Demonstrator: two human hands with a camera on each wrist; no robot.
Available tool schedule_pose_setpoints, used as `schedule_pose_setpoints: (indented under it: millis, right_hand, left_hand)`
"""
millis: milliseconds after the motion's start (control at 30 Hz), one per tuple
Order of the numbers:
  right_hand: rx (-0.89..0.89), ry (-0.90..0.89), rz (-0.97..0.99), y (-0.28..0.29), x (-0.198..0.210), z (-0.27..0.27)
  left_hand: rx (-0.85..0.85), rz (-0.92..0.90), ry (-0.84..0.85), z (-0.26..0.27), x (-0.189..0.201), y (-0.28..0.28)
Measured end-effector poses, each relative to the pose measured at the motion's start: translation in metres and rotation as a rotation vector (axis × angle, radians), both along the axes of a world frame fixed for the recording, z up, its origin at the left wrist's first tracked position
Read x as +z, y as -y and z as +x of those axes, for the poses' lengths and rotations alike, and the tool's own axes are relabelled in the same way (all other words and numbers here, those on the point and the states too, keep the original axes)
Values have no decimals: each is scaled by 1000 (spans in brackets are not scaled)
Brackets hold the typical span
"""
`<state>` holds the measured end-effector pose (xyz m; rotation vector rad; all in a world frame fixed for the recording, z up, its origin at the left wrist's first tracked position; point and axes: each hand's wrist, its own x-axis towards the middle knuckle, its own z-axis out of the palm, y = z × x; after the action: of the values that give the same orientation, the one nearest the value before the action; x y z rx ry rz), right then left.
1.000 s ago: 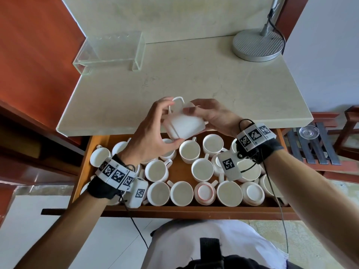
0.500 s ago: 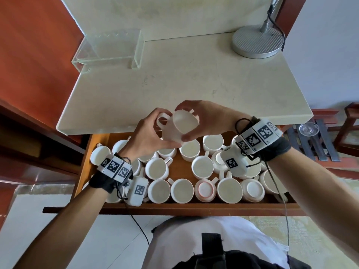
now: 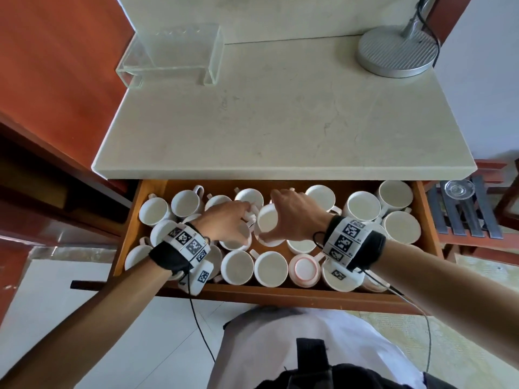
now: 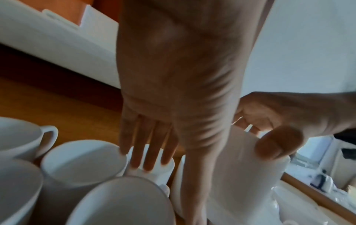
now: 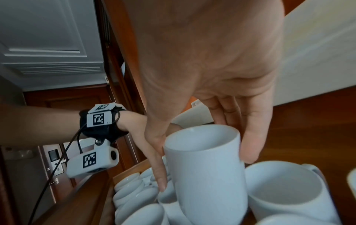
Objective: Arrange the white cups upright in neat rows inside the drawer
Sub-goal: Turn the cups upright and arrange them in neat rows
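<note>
The open wooden drawer (image 3: 280,295) holds several white cups, most of them upright. One cup (image 3: 304,269) in the front row stands upside down. My right hand (image 3: 280,211) grips a white cup (image 3: 266,224) by its sides, low in the middle of the drawer and tilted with its mouth towards me. In the right wrist view my thumb and fingers (image 5: 250,146) wrap this cup (image 5: 208,167). My left hand (image 3: 243,210) lies just left of it with straight fingers (image 4: 148,152) resting on the rim of a standing cup (image 4: 154,167).
A marble countertop (image 3: 280,113) overhangs the back of the drawer. On it stand a clear acrylic riser (image 3: 171,54) and a round lamp base (image 3: 397,51). A wooden rack with a glass dish (image 3: 459,189) is to the right of the drawer.
Both hands held the cup above the counter edge and turned it over. It has come down into the drawer in my right hand, and my left hand has let go.
</note>
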<state>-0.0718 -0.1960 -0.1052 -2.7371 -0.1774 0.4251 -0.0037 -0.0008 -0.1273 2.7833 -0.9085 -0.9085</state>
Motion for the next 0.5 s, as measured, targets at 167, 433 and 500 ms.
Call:
schedule_pose_setpoints:
  millis: [167,433,500]
  right_hand:
    - [42,-28,-59,-8,-14,5]
    - [80,-51,-200,-30,-29,10]
    - [85,-53,-237,-35,-32,12]
  left_hand:
    - [-99,147,45,4,-8,-4]
    - [-92,134,61,8,-16,-1]
    - [-82,119,71,9,-17,-2]
